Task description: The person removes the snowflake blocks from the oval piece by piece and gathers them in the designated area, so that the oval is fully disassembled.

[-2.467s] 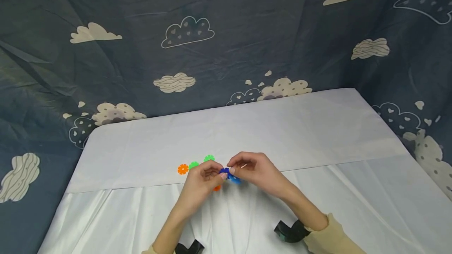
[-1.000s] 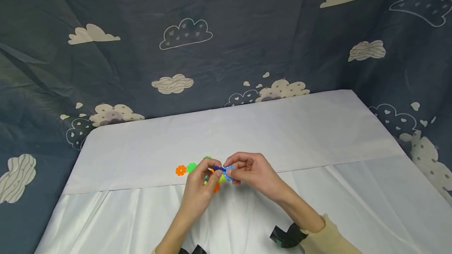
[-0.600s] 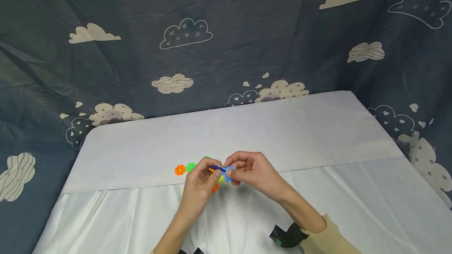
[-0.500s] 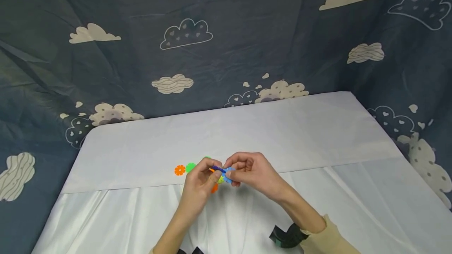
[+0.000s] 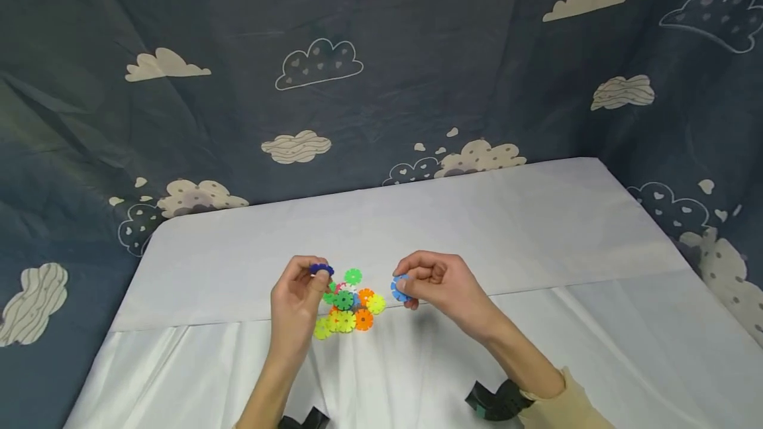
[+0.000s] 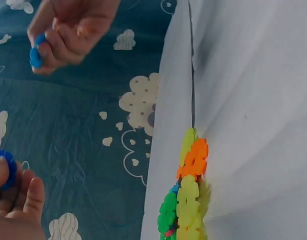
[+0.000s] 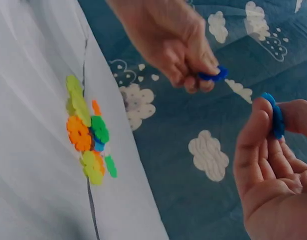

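Observation:
My left hand (image 5: pixel 292 303) pinches a dark blue notched plastic disc (image 5: pixel 322 269) between thumb and fingers, above the left side of a small heap. To the right of the heap, my right hand (image 5: pixel 444 283) pinches a light blue notched disc (image 5: pixel 400 288) by its edge. A wide gap separates the two discs. The right wrist view shows the light blue disc (image 7: pixel 277 120) edge-on and the dark blue disc (image 7: pixel 215 75) farther off. Between the hands lie several joined or overlapping discs, among them a green disc (image 5: pixel 344 300), an orange disc (image 5: pixel 363 320) and a yellow disc (image 5: pixel 375 304).
A light green disc (image 5: pixel 354 276) lies at the far side of the heap. The white cloth-covered table (image 5: pixel 507 224) has a seam running across it and folds at the front. A dark curtain with cloud prints (image 5: pixel 316 65) hangs behind.
The hands, earlier together with the dark blue and light blue discs touching or overlapping, are now apart. My left hand has moved left with the dark blue disc, uncovering the heap.

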The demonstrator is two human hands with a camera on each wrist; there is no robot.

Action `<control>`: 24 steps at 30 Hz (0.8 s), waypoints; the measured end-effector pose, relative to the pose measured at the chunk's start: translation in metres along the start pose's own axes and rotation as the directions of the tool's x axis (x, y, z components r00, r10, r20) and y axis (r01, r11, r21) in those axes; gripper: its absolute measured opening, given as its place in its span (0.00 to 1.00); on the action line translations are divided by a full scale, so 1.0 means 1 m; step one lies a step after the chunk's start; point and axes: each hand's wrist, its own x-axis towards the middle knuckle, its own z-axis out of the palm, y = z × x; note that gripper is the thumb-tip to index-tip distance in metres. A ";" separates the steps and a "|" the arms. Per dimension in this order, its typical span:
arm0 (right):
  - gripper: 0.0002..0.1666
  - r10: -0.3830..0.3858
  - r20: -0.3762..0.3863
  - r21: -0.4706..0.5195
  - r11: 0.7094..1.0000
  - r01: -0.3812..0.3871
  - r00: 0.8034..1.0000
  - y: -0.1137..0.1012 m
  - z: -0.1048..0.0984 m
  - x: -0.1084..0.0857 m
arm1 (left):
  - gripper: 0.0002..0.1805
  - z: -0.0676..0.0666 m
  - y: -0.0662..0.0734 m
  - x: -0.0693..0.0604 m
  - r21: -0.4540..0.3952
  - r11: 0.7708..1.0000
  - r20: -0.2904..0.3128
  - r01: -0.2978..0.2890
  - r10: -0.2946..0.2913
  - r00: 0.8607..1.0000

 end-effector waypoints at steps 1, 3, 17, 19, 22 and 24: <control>0.10 -0.001 0.003 0.004 1.000 0.001 1.000 0.001 -0.001 0.000 | 0.06 -0.001 0.001 0.001 0.026 1.000 0.022 -0.014 0.013 1.000; 0.11 0.000 0.016 -0.008 1.000 0.000 1.000 0.002 -0.001 0.002 | 0.04 -0.001 0.002 0.001 0.112 0.994 0.069 -0.007 0.000 0.998; 0.12 -0.016 -0.047 -0.132 0.991 0.010 0.999 0.023 0.007 0.007 | 0.11 -0.010 -0.001 0.004 0.617 0.776 0.093 0.134 -0.241 0.966; 0.10 -0.004 -0.054 -0.157 0.988 -0.005 0.999 0.027 0.008 0.008 | 0.10 -0.011 -0.004 0.004 0.628 0.769 0.114 0.123 -0.247 0.962; 0.11 0.021 -0.073 -0.234 0.972 -0.038 0.997 0.032 0.010 0.009 | 0.08 -0.014 -0.007 0.004 0.641 0.756 0.142 0.131 -0.285 0.948; 0.11 0.044 -0.088 -0.276 0.959 -0.067 0.995 0.034 0.012 0.010 | 0.08 -0.017 -0.010 0.005 0.643 0.752 0.162 0.146 -0.319 0.934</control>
